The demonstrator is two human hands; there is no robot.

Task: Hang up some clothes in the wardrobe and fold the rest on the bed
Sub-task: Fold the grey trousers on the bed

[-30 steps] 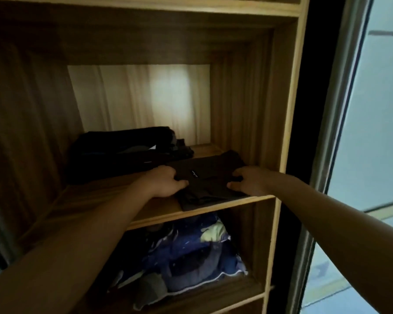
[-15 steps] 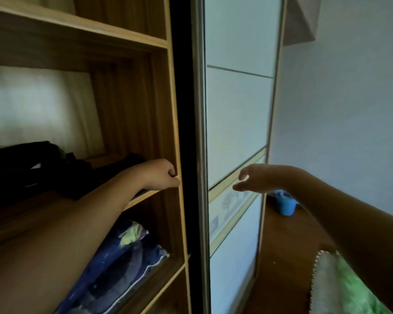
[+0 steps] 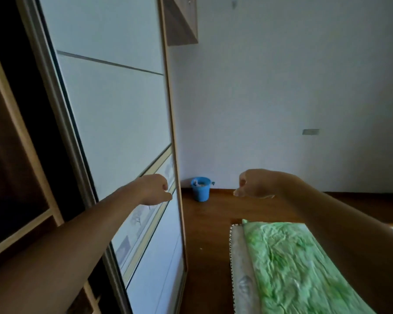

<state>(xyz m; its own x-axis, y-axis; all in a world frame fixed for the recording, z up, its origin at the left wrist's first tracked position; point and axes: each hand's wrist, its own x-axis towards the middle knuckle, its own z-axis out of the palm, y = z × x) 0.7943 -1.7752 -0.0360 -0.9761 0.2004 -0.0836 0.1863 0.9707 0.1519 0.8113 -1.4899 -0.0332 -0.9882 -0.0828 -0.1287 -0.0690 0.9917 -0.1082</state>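
We hold both arms out in front of us at about the same height. Our left hand [image 3: 154,189] is loosely curled, thumb laid against the forefinger, and grasps nothing. It shows in front of the lower right part of the sliding door [image 3: 118,123], but we cannot tell whether it touches the panel. Our right hand [image 3: 253,184] is also loosely curled, thumb pointing left, and it too holds nothing. It hangs in the air over the floor [image 3: 209,245], well apart from the left hand.

The wardrobe [image 3: 21,141] fills the left side. Its pale wooden frame borders a dark open compartment at the far left, and the white door beside it is split by thin lines into panels. A pale decorated band [image 3: 141,223] runs across the door's lower half.

The bed [image 3: 293,264] lies at the lower right under our right forearm, spread with a crumpled green cover and edged with a lighter patterned border on its left side. A strip of dark wooden floor lies between the bed and the wardrobe.

A small blue bucket [image 3: 200,189] stands on the floor against the white wall [image 3: 281,87], near the wardrobe's far corner, between our two hands as we see it. A wooden wall cabinet [image 3: 179,21] hangs at the top, and a small plate [image 3: 310,131] sits on the wall to the right.
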